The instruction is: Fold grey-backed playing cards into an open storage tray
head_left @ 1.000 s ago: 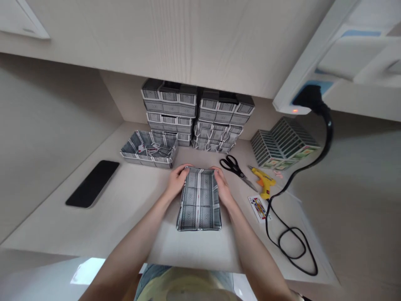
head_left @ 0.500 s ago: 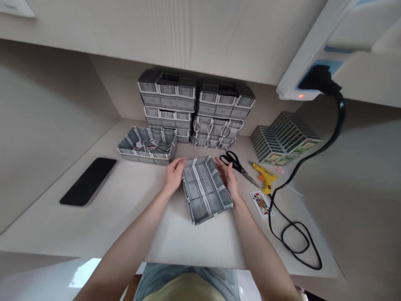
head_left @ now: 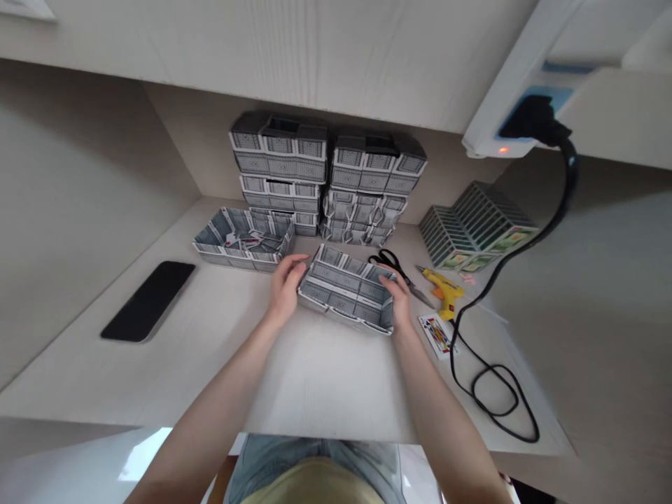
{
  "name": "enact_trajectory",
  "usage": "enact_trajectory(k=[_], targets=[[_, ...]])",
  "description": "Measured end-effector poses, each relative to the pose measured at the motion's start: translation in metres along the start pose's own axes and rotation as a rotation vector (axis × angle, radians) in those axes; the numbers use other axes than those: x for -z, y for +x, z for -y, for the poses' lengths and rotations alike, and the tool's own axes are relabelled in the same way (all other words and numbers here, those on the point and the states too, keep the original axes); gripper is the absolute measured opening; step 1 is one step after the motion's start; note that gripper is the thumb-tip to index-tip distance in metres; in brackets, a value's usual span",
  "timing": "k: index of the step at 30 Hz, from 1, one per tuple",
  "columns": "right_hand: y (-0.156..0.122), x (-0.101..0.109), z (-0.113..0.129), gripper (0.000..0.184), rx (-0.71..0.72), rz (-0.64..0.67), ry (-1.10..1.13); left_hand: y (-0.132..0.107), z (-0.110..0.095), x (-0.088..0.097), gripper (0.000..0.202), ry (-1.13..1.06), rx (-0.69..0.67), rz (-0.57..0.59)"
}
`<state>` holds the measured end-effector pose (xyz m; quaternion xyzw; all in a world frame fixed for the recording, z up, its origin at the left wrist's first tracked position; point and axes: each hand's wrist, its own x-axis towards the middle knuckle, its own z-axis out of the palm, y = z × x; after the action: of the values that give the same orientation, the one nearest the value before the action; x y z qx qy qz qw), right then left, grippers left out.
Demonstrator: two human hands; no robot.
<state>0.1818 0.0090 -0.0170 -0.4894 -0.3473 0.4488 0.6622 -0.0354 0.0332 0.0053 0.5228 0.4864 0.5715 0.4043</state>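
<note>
An open-topped box made of grey patterned playing cards (head_left: pixel 344 287) is in front of me above the desk, its hollow inside facing up and toward me. My right hand (head_left: pixel 397 294) grips its right end, thumb over the rim and fingers outside. At the left end, my left hand (head_left: pixel 285 285) is closed around the corner, its fingertips partly hidden behind the wall. A similar card box (head_left: pixel 244 241) stands behind my left hand with loose cards in it. Close to my right hand lie black-handled scissors (head_left: pixel 402 274).
Stacked card boxes (head_left: pixel 281 164) stand at the back, with a second stack (head_left: pixel 367 182) beside them. Rightward are card bundles (head_left: pixel 475 227), a yellow glue gun (head_left: pixel 445 290) with a looping black cord (head_left: pixel 517 378), and a playing card (head_left: pixel 437 334). A phone (head_left: pixel 148 301) lies left. A shelf (head_left: pixel 294 56) overhangs.
The box has turned so its long side lies more crosswise, and it has tilted back to a flatter pose. My right thumb has come over the rim.
</note>
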Motion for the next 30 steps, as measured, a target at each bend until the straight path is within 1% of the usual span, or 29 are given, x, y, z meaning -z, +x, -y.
enact_trajectory(k=[2, 4, 6, 7, 8, 9, 10, 13, 16, 17, 18, 19, 22, 24, 27, 28, 30], targets=[[0.001, 0.003, 0.004, 0.034, -0.047, 0.043, 0.005, 0.003, -0.004, 0.003, 0.036, -0.146, 0.102, 0.097], [0.001, 0.003, 0.007, 0.033, -0.098, 0.125, -0.013, 0.005, -0.006, 0.005, 0.04, -0.221, 0.192, 0.208], [0.0, 0.001, 0.01, 0.033, -0.144, 0.193, -0.019, 0.006, -0.007, 0.004, 0.039, -0.199, 0.276, 0.328], [0.0, 0.0, 0.011, 0.035, -0.161, 0.202, 0.001, 0.006, -0.007, 0.003, 0.036, -0.18, 0.322, 0.366], [0.001, -0.001, 0.011, 0.037, -0.172, 0.197, 0.039, 0.006, -0.006, 0.003, 0.035, -0.172, 0.366, 0.374], [0.002, -0.001, 0.011, 0.04, -0.175, 0.182, 0.088, 0.006, -0.006, 0.002, 0.034, -0.181, 0.404, 0.348], [0.003, 0.0, 0.011, 0.043, -0.18, 0.171, 0.139, 0.006, -0.006, 0.0, 0.035, -0.207, 0.434, 0.293], [0.008, 0.002, 0.01, 0.048, -0.203, 0.168, 0.267, 0.005, -0.006, -0.003, 0.035, -0.298, 0.483, 0.094], [0.01, 0.002, 0.007, 0.045, -0.161, 0.111, 0.35, 0.001, -0.007, -0.007, 0.035, -0.325, 0.47, -0.054], [0.01, 0.002, 0.005, 0.044, -0.138, 0.078, 0.359, -0.001, -0.007, -0.009, 0.035, -0.328, 0.454, -0.075], [0.01, 0.001, 0.003, 0.042, -0.117, 0.041, 0.355, -0.003, -0.008, -0.01, 0.035, -0.33, 0.438, -0.07], [0.011, 0.0, 0.001, 0.041, -0.101, 0.008, 0.342, -0.006, -0.008, -0.011, 0.036, -0.331, 0.423, -0.037], [0.013, -0.001, -0.004, 0.035, -0.058, -0.066, 0.278, -0.01, -0.01, -0.012, 0.037, -0.293, 0.363, 0.165], [0.013, -0.002, -0.007, 0.03, -0.049, -0.085, 0.223, -0.01, -0.01, -0.011, 0.039, -0.258, 0.348, 0.265], [0.007, -0.007, -0.008, 0.021, -0.075, -0.077, 0.139, -0.006, -0.006, -0.011, 0.045, -0.27, 0.353, 0.315], [0.004, -0.009, -0.008, 0.019, -0.082, -0.058, 0.12, -0.006, -0.005, -0.012, 0.047, -0.284, 0.337, 0.322], [-0.003, -0.016, -0.007, 0.019, -0.099, 0.022, 0.106, -0.005, -0.002, -0.014, 0.051, -0.314, 0.275, 0.345]])
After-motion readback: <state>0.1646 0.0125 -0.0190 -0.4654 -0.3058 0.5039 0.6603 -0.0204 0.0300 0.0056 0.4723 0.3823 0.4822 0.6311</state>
